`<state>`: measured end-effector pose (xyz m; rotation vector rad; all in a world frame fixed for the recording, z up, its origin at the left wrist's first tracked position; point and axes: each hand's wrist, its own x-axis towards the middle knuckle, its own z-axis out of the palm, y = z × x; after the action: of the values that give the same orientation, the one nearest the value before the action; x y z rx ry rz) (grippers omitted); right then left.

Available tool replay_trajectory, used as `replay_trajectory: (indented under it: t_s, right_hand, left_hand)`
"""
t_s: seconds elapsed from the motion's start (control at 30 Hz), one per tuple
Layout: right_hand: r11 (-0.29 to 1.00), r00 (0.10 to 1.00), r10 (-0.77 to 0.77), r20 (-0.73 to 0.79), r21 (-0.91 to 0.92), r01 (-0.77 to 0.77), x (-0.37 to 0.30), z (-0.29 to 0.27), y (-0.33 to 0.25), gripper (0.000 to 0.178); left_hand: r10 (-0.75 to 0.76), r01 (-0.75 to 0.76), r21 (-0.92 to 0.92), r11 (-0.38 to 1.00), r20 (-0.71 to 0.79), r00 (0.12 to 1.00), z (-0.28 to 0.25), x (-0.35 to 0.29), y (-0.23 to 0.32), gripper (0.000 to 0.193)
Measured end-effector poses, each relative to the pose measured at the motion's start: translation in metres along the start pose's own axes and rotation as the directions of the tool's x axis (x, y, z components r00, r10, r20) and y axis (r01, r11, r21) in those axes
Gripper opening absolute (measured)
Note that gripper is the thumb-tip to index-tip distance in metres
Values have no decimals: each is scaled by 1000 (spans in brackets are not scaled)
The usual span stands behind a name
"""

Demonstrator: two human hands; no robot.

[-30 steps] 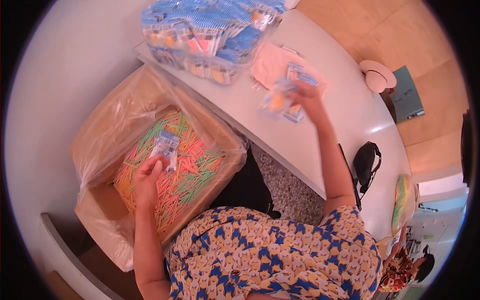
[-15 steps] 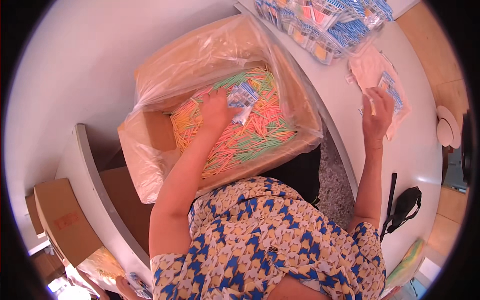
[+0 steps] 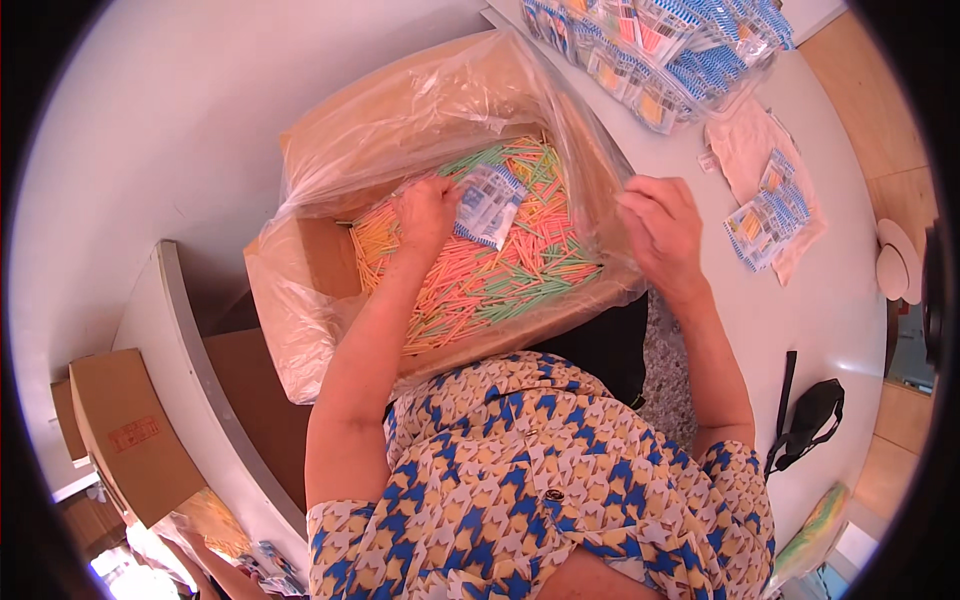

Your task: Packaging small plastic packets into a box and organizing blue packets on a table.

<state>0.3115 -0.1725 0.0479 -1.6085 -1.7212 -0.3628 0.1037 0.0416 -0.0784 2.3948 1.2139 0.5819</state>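
A small clear packet with blue-and-white striped edges (image 3: 490, 206) is above the loose thin sticks in pink, green, orange and yellow (image 3: 480, 290). My left hand (image 3: 427, 212) pinches the packet's left side; its fingertips are partly hidden. The sticks fill the bottom of a cardboard box lined with a clear plastic bag (image 3: 400, 90). Over the box's right edge, by the liner, is my right hand (image 3: 665, 235), its fingers drawn together with nothing visible in them. Further right, similar striped packets (image 3: 768, 225) lie on a pink cloth (image 3: 745, 135).
A clear container of striped packets (image 3: 665, 65) stands at the back on the white table (image 3: 740, 330). A black strapped item (image 3: 812, 420) lies at the right. Another cardboard box (image 3: 135, 435) stands at the left, with another person's arm (image 3: 225, 575) below it.
My right hand has moved left from the cloth to the box's edge, leaving a packet on the cloth. The packet at my left hand now faces up more flatly.
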Motion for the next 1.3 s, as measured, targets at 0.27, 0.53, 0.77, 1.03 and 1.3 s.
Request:
replay_trajectory:
  t_s: [0.27,0.53,0.77,1.03,1.3]
  right_hand:
    - [998,988,39,152,48,-47,25,66,-9,15]
    - [895,826,239,511,213,-391,59,111,-27,22]
    - [901,566,-130,814,336,-276,18,185,-78,20]
    - [708,414,-706,575,589,391,5,223,-150,11]
    - [404,195,-808,556,283,870,1,223,-161,35]
  left_hand:
    - [284,-259,203,944,-105,953,-15,-2,4,18]
    - [228,-99,-625,774,128,965,-53,-9,7,15]
    - [-171,50,-702,710,-104,980,-81,-7,-35,19]
    - [-263,43,-647,762,-248,932,-74,-7,-61,17]
    - [-197,38,-531,847,-245,949,-84,-6,-36,16]
